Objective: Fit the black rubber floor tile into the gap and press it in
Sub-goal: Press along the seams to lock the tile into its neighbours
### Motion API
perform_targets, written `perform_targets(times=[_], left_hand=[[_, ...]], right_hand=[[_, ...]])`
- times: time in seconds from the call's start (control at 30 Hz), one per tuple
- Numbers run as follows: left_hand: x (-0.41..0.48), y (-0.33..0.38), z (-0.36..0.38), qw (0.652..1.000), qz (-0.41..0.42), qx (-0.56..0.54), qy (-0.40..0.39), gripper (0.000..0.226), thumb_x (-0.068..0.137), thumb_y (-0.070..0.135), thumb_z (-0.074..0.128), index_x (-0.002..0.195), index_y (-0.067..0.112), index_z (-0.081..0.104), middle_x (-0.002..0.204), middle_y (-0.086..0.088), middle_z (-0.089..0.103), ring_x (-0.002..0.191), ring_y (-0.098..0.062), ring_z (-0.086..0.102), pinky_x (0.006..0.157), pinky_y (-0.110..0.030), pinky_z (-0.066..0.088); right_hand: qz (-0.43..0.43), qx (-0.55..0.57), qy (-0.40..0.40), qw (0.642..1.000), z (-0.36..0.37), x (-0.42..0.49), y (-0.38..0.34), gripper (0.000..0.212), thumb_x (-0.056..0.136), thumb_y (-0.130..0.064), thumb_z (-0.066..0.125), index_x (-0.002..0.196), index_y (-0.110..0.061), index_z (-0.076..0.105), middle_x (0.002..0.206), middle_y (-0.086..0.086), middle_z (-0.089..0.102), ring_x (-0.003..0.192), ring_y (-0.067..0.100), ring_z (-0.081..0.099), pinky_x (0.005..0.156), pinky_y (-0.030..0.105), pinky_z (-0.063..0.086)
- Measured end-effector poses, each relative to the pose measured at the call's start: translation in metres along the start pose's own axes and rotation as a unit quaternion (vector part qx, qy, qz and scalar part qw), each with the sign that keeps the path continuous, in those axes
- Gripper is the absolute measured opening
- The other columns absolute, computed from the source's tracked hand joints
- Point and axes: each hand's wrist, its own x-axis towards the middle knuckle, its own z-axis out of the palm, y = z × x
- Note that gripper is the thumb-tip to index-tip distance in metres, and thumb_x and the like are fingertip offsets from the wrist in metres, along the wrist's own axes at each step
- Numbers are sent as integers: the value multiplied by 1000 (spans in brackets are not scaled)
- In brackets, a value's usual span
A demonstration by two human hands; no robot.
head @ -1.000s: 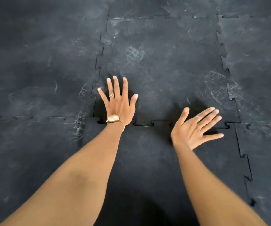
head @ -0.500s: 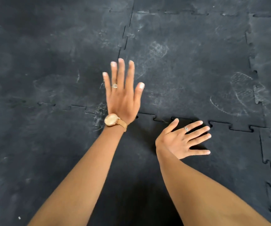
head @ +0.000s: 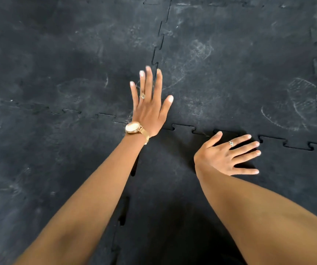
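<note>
Black rubber floor tile (head: 173, 188) lies flat in the near middle of the floor, its jigsaw far edge meshed with the neighbouring tile (head: 239, 64) beyond it; small dark slots show along its left edge, so that seam looks not fully seated, right edge teeth look closed. Right hand (head: 226, 157) is flat on the tile near its far edge, palm down, fingers spread and pointing right, gripping nothing; ring (head: 230, 143) on one finger. Left hand (head: 150, 109) is open too, fingers straight and together, pointing away, holding nothing, over the far left corner of the tile where four seams meet; cannot tell if it touches the floor. Gold watch (head: 132, 127) on the left wrist. Surrounding floor tiles (head: 48, 64) carry chalky scuffs and shoe prints.
</note>
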Motion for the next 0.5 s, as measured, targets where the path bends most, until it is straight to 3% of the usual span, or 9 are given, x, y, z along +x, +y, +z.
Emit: perform_targets(times=[0.07, 0.1, 0.13, 0.2, 0.27, 0.5], left_hand=[[-13, -8, -15, 991, -15, -22, 129, 63, 104, 46, 21, 156, 13, 7, 163, -14, 2, 151, -31, -5, 118, -41, -19], [-28, -13, -16, 988, -41, -3, 148, 64, 104, 46, 21, 156, 13, 7, 163, -13, 3, 151, -29, -5, 119, -42, -18], [-48, -16, -12, 990, -72, 35, 113, 65, 104, 48, 18, 156, 12, 5, 164, -13, 2, 151, -30, -4, 120, -46, -14], [-78, -20, 4, 984, -137, 110, -39, 72, 100, 56, 10, 156, 12, 0, 163, -17, -3, 151, -33, -4, 120, -58, -4], [-84, -26, 19, 973, -163, 116, -114, 77, 96, 61, 6, 156, 14, -2, 163, -18, -5, 150, -33, -6, 118, -63, -1], [-76, -32, 26, 973, -151, 118, -132, 79, 91, 65, 0, 156, 19, 5, 163, -17, 5, 150, -37, 0, 114, -70, 4]], right_hand=[[6, -5, 13, 1000, 4, 0, 1, 72, 99, -55, 20, 152, -7, 24, 158, 19, 24, 147, 37, 19, 109, 71, 4], [6, -6, 16, 1000, 5, 0, 3, 72, 99, -55, 20, 152, -7, 24, 158, 18, 24, 147, 37, 20, 109, 70, 3], [5, -9, 17, 1000, 6, -1, 5, 72, 99, -55, 18, 152, -7, 25, 158, 18, 25, 147, 37, 20, 110, 70, 3], [8, -9, 12, 1000, 7, -2, 6, 73, 99, -57, 13, 152, -7, 25, 158, 18, 24, 147, 36, 20, 110, 70, 3], [3, -2, -6, 1000, 10, -1, 4, 74, 99, -57, 12, 153, -7, 24, 158, 18, 24, 147, 36, 19, 109, 71, 4], [-17, -9, 13, 1000, 9, -1, 4, 72, 99, -55, 23, 151, -6, 24, 158, 20, 23, 146, 38, 19, 108, 73, 7]])
